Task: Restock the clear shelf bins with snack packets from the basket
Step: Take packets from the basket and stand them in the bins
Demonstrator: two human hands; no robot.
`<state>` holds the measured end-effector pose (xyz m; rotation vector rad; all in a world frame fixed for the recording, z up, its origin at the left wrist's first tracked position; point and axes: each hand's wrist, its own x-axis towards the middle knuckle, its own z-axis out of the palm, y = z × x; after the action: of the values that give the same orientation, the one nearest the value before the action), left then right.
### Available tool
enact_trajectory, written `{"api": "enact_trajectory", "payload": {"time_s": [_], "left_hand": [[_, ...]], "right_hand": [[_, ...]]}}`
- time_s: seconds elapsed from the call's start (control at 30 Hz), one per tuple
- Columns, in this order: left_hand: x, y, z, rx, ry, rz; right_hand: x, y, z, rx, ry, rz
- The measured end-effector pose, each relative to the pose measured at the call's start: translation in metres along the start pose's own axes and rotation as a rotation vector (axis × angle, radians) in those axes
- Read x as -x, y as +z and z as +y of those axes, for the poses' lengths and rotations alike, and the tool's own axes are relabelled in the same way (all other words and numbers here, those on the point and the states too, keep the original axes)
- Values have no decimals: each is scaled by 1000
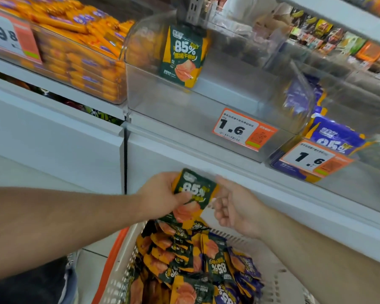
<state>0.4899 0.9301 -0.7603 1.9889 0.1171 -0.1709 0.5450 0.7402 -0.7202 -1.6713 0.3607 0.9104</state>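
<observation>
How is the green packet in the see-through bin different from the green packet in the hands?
The bin packet stands upright, alone in the clear bin; the held packet is tilted above the basket. Nothing touches the bin packet, while the left hand grips the held one and the right hand reaches for its edge. Both are green and orange with "85%".

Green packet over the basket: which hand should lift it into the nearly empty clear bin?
Left, probably. The left hand already grips the green packet; the right hand holds nothing beside it. The clear bin is straight above.
</observation>
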Motion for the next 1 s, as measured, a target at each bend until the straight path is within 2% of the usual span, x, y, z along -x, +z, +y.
{"api": "enact_trajectory", "payload": {"time_s": [0.13, 0.23, 0.37, 0.53, 0.7, 0.87, 0.93, 1.0], "left_hand": [[0, -11, 20, 392, -132, -2], [3, -12, 36, 529, -149, -23], [2, -24, 63, 604, -76, 20], [-2, -47, 93, 574, 99, 214], [-14, -79, 113, 711, 132, 458], [-30, -94, 105, 486, 335, 762], [-37, -96, 93, 130, 446, 902], [-46, -94, 80, -268, 572, 951]], "right_hand": [[12, 0, -4, 164, -236, -17], [25, 7, -15, 327, -404, -4], [46, 11, -47, 356, -577, 25], [68, 24, -87, 314, -709, 109], [86, 34, -135, 192, -716, 130], [60, 31, -185, -47, -584, 214], [39, 30, -202, -37, -554, 242], [18, 32, -218, 22, -572, 304]]}}
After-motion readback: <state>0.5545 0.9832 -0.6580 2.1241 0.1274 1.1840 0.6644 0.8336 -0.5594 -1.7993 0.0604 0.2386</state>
